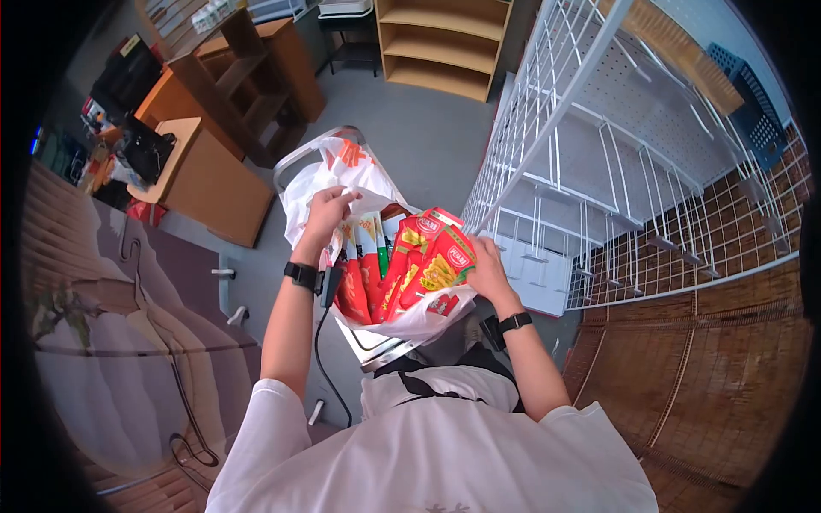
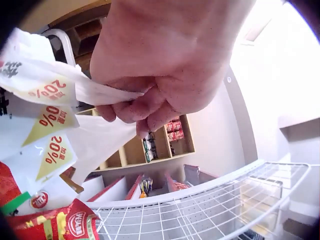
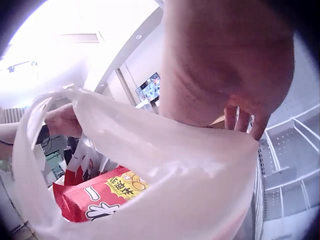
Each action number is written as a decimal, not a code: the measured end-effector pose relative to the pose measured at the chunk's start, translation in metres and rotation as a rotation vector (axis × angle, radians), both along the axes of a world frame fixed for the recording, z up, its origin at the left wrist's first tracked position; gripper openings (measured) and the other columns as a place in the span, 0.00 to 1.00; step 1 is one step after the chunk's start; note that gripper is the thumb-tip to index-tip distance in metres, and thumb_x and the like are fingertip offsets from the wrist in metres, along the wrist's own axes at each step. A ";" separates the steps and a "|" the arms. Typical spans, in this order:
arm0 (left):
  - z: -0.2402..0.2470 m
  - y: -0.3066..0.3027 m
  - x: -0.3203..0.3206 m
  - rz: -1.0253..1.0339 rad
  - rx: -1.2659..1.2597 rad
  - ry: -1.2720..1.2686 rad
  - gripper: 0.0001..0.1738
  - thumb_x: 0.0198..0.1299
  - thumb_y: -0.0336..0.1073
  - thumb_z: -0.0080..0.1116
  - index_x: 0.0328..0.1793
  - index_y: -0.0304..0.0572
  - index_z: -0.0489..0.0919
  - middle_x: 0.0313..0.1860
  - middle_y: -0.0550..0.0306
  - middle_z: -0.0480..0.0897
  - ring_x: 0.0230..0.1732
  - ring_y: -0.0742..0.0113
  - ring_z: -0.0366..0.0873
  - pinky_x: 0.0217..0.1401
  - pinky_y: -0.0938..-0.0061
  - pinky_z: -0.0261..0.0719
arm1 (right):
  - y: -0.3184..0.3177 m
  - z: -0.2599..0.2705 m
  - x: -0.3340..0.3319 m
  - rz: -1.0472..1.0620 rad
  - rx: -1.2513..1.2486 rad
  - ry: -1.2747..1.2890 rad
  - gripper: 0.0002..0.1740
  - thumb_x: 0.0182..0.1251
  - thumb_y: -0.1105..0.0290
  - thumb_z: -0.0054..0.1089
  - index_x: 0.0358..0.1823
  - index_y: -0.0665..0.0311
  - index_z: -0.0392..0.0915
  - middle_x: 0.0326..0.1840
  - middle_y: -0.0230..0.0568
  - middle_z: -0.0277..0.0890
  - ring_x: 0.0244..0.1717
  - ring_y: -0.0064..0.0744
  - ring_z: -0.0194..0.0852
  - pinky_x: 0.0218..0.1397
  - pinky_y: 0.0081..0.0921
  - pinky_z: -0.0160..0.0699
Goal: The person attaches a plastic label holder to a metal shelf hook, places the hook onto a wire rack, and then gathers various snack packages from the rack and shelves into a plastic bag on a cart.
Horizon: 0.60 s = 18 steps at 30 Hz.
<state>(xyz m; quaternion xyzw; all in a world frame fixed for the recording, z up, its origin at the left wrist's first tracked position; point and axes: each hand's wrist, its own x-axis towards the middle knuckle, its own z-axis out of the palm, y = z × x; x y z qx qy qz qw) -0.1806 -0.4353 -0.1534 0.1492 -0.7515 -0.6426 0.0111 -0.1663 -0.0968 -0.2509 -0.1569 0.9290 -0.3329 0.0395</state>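
A white plastic bag [image 1: 304, 192] with orange print stands open in front of me, filled with red snack packets [image 1: 436, 269]. Upright beside these are white-topped red packets [image 1: 366, 248], whose yellow corners read 20% in the left wrist view. My left hand [image 1: 327, 214] pinches the bag's rim on the left; its curled fingers [image 2: 145, 107] have the white film between them. At the right rim, my right hand [image 1: 489, 272] grips the bag's edge next to a red packet. In the right wrist view the film [image 3: 200, 170] stretches toward that hand and partly hides its fingers.
The bag sits on a metal-framed stool or cart [image 1: 368, 346]. White wire racks [image 1: 590, 162] stand close on the right. A wooden shelf [image 1: 445, 47] is at the back, a wooden desk [image 1: 209, 184] at the left. A black cable [image 1: 321, 359] hangs beside my left arm.
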 end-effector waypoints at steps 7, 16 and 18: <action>0.031 0.016 0.045 -0.145 -0.112 -0.067 0.13 0.62 0.36 0.56 0.44 0.32 0.83 0.27 0.65 0.80 0.25 0.82 0.71 0.28 0.83 0.68 | -0.064 0.027 -0.058 0.250 -0.053 0.235 0.26 0.45 0.78 0.60 0.52 0.59 0.77 0.50 0.48 0.72 0.56 0.50 0.67 0.58 0.40 0.68; 0.020 0.019 0.041 -0.172 -0.118 -0.055 0.13 0.63 0.36 0.56 0.49 0.37 0.83 0.21 0.70 0.73 0.22 0.84 0.62 0.25 0.83 0.62 | -0.139 -0.009 -0.037 0.666 0.246 -0.156 0.10 0.53 0.69 0.60 0.35 0.64 0.82 0.36 0.53 0.80 0.38 0.51 0.79 0.43 0.42 0.78; 0.018 0.020 0.040 -0.174 -0.104 -0.050 0.13 0.63 0.35 0.56 0.48 0.36 0.83 0.21 0.69 0.72 0.23 0.83 0.63 0.26 0.83 0.62 | -0.151 -0.007 -0.041 0.819 0.174 -0.230 0.14 0.55 0.65 0.60 0.40 0.63 0.83 0.39 0.54 0.80 0.43 0.48 0.79 0.45 0.42 0.77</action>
